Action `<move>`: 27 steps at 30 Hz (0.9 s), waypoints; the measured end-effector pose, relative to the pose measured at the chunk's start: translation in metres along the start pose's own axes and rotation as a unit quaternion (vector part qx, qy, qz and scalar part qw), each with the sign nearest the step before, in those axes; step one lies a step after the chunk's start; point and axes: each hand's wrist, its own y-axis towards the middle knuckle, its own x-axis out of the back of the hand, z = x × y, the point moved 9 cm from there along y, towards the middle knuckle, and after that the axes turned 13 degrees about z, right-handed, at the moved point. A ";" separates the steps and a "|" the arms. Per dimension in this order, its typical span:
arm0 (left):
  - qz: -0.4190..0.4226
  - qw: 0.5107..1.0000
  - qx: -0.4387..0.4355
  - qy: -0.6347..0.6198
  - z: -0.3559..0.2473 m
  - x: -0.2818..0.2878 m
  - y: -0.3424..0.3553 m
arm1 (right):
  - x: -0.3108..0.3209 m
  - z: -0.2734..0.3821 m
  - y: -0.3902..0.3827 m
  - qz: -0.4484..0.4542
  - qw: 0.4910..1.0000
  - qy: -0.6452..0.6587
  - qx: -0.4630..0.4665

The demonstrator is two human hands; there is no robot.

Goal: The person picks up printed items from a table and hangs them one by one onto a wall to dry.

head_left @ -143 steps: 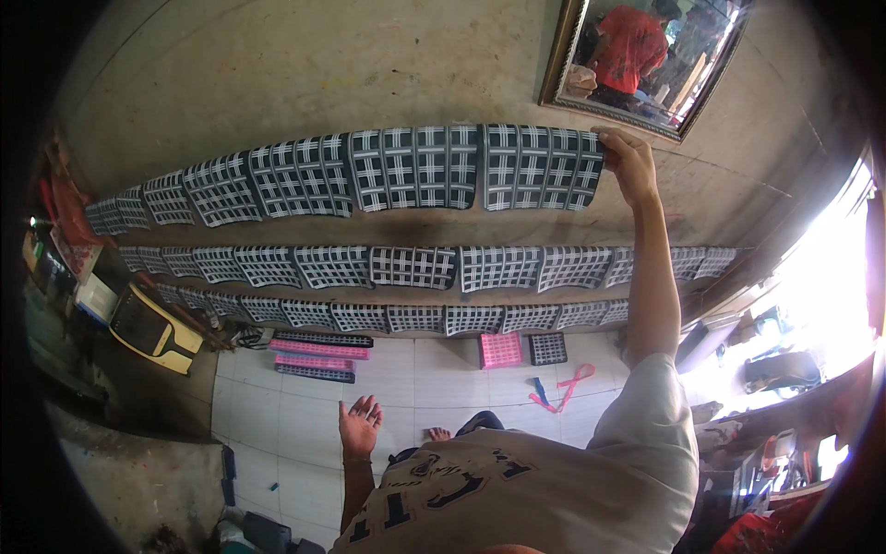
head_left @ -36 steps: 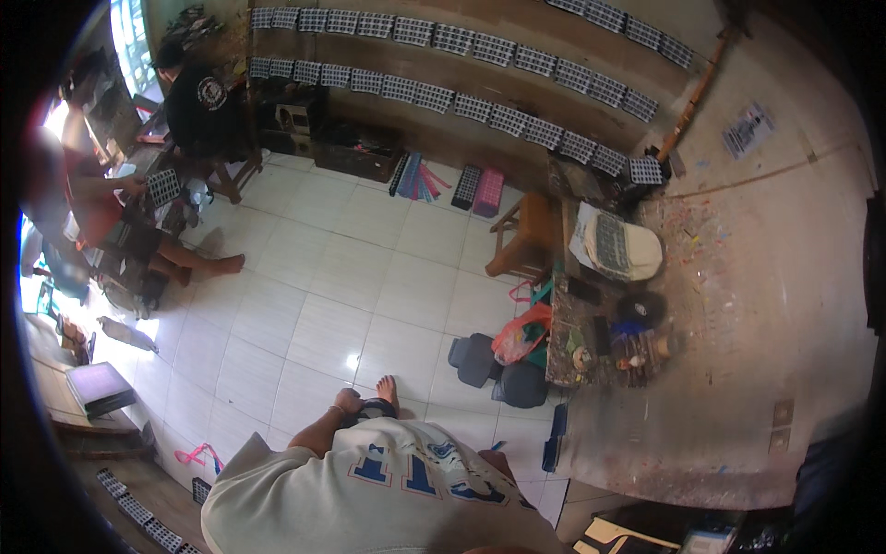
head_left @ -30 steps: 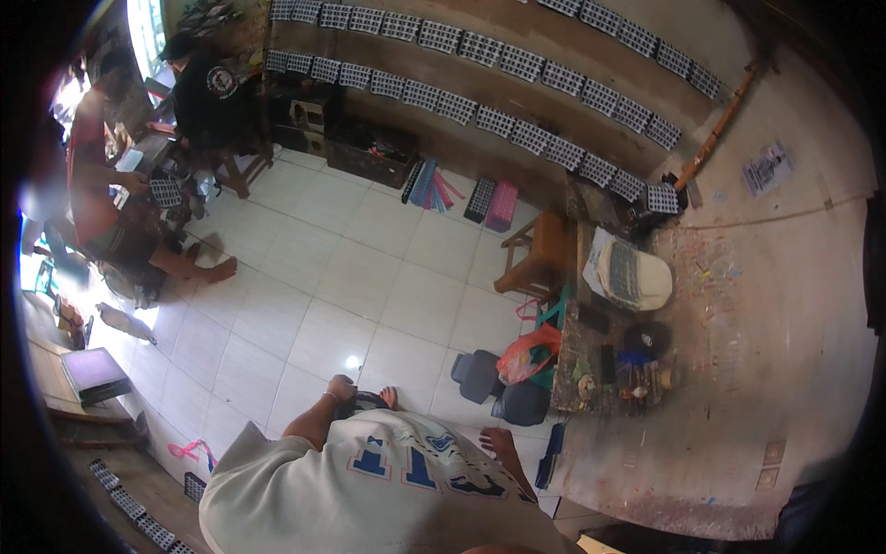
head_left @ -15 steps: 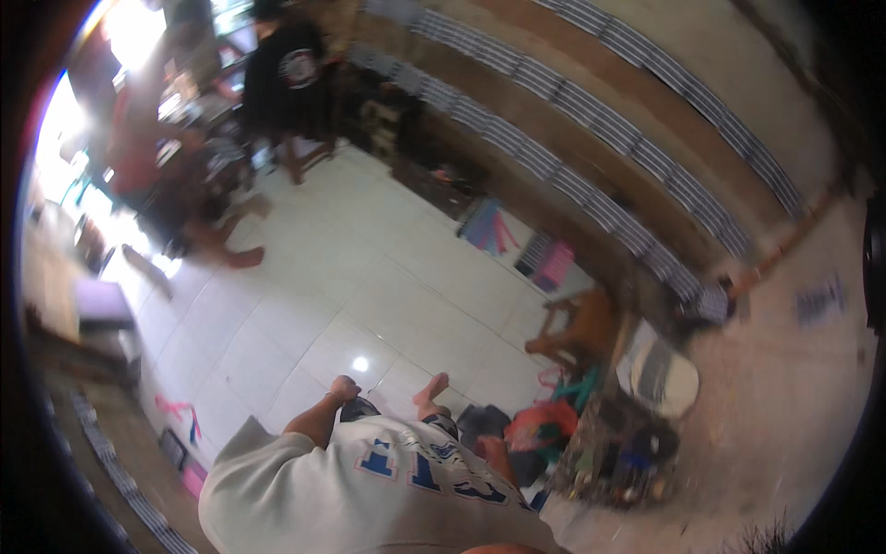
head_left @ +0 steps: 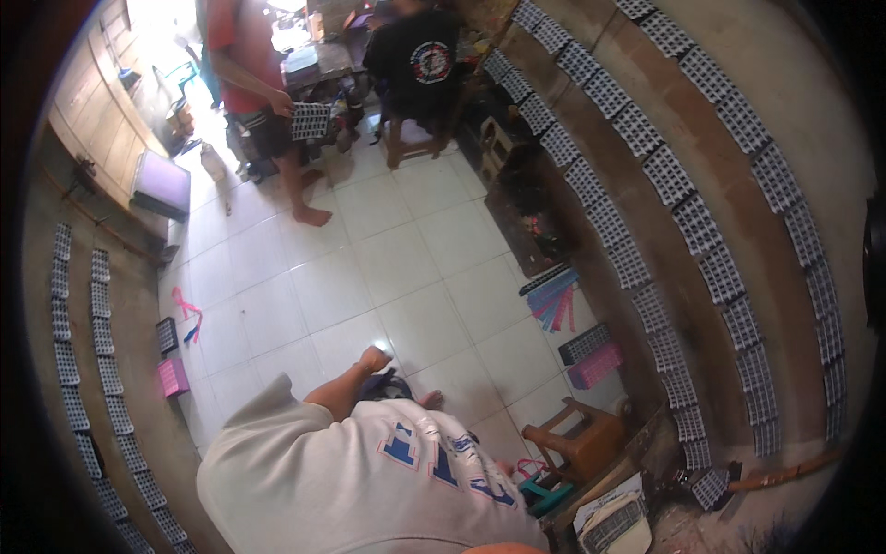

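My left hand [head_left: 374, 358] hangs in front of me over the white tiled floor [head_left: 323, 277], its fingers curled in with no object visible in them. Only a small patch of my right hand [head_left: 503, 467] shows past the light sweatshirt [head_left: 369, 480], close to a wooden stool [head_left: 595, 448]. Its fingers are hidden, and I cannot tell whether it holds anything. Beside it lie a pink strap or cord [head_left: 531, 467] and a green object [head_left: 551, 499].
A co-worker in a red shirt [head_left: 242, 55] stands holding a gridded panel [head_left: 311, 121]; another person in black [head_left: 415, 65] sits nearby. Gridded panels [head_left: 697, 226] line the right wall in rows. Blue and pink strips [head_left: 554, 300] and a pink basket [head_left: 595, 367] sit beneath. At left stands a purple-faced box [head_left: 164, 185].
My view has swung, bringing the left wall's panel rows further into sight. The red bag near my right hand has left view. The co-worker in red now stands upright with the gridded panel.
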 end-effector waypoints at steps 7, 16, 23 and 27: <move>-0.075 0.977 -0.037 -0.198 -0.075 0.054 0.053 | 0.058 0.285 0.074 -0.051 0.984 0.107 0.131; -0.006 0.915 0.264 -0.306 -0.004 0.095 0.109 | -0.008 0.471 0.150 -0.009 0.984 -0.087 0.153; -0.085 0.986 0.076 -0.122 -0.122 0.271 0.246 | -0.051 0.620 0.162 0.012 0.969 -0.147 0.197; -0.107 0.917 -0.018 -0.385 -0.202 0.354 0.318 | -0.053 0.738 0.185 0.012 0.963 -0.100 0.252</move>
